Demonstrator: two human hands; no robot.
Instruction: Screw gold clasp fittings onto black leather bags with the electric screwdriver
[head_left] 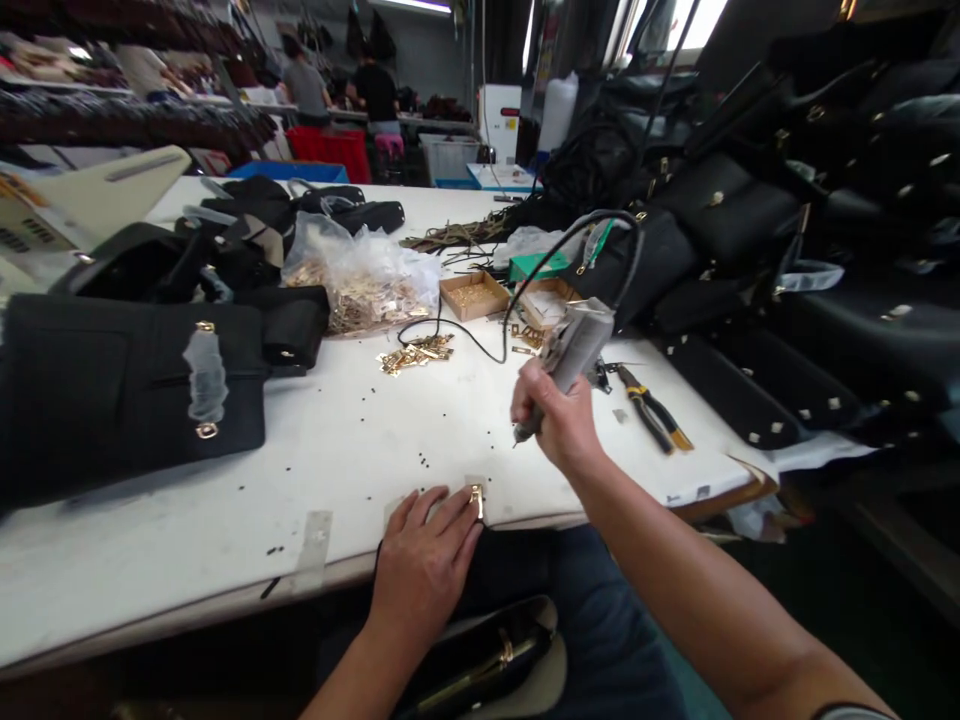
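Observation:
In the head view my right hand (556, 412) is wrapped around a grey electric screwdriver (581, 345), held above the table with its thin bit pointing down to the left. A black cable loops from its top end. My left hand (427, 535) rests at the table's front edge. Its index finger and thumb hold a small gold metal fitting (476, 500) against the tabletop; part of it is hidden under the fingertips. On my lap lies a dark bag (480, 670) with gold trim, partly hidden by my left forearm.
Yellow-and-black pliers (656, 412) lie at the right. Behind are loose gold fittings (415, 354), a plastic bag of metal parts (360, 290) and a cardboard box (474, 297). Black handbags are on the left (135, 390) and piled right (720, 230). People stand far back.

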